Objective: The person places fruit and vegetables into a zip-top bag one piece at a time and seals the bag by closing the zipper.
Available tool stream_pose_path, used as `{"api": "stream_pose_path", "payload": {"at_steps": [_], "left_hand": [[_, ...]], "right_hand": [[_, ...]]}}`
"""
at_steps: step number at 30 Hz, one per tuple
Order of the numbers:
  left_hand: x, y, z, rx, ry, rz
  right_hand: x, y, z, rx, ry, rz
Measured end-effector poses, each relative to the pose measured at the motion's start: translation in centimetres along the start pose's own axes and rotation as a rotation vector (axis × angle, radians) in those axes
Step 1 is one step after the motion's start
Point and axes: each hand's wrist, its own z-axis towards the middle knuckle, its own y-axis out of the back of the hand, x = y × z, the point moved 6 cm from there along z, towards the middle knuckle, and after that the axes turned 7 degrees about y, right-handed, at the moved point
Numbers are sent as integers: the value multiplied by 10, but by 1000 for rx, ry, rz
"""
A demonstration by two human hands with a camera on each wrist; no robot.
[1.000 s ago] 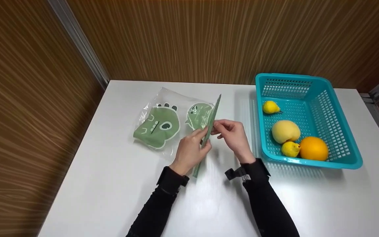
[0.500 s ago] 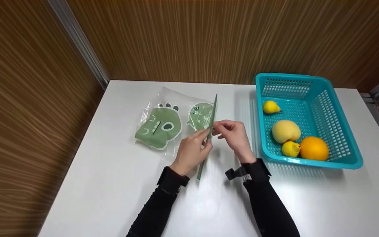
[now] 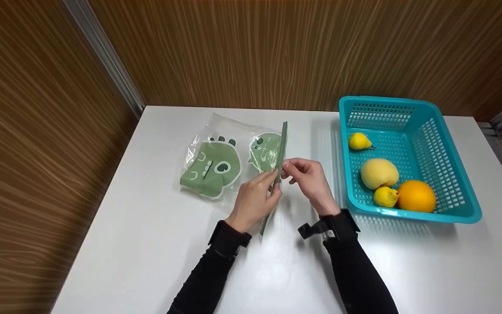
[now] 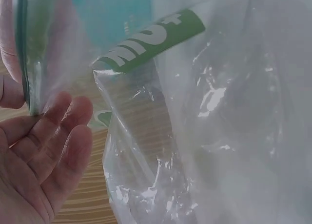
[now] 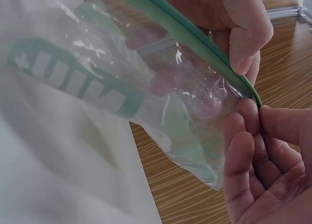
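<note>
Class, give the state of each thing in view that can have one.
Clear bag: green edge raised; whether sealed, unclear.
Left hand: holds the green edge.
Right hand: pinches the green edge.
Basket: upright, open-topped.
Orange fruit: in basket.
Large pale-yellow fruit: in basket.
Two small yellow fruits: in basket.

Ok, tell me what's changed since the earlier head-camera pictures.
The green strip of the clear bag has swung a little: its far end moved left and its near end slightly right. The bag's printed face shifted slightly right. Nothing was taken hold of or let go: the left hand and right hand still pinch the strip. The basket and fruit stayed put.
</note>
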Motion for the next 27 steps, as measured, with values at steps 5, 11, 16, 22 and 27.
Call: {"api": "stream_pose_path", "payload": {"at_steps": [5, 11, 16, 22, 27], "left_hand": [[-1, 0, 0, -19, -9, 7], [-1, 0, 1, -41, 2, 4], [-1, 1, 1, -64, -7, 15], [-1, 3, 1, -72, -15, 28], [-2, 3, 2, -62, -20, 32]], "right_hand": [[3, 0, -1, -19, 11, -1], [3, 0, -2, -59, 30, -13], [3, -1, -2, -47, 33, -5], [4, 0, -1, -39, 47, 4], [3, 0, 0, -68, 49, 7]]}}
